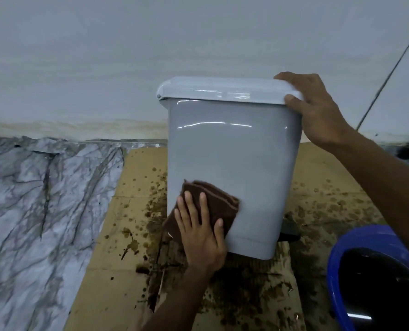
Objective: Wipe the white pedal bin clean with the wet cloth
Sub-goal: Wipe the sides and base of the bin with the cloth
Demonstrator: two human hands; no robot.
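My left fingers (200,206) lie spread flat, pressing the brown cloth (216,206) low on the near face of the white pedal bin (234,151); my right hand (315,108) grips the lid's right corner. That face looks clean; the other sides are hidden. The bin stands on spattered cardboard (117,247), blue basin (375,278) near right, wall (127,56) behind.
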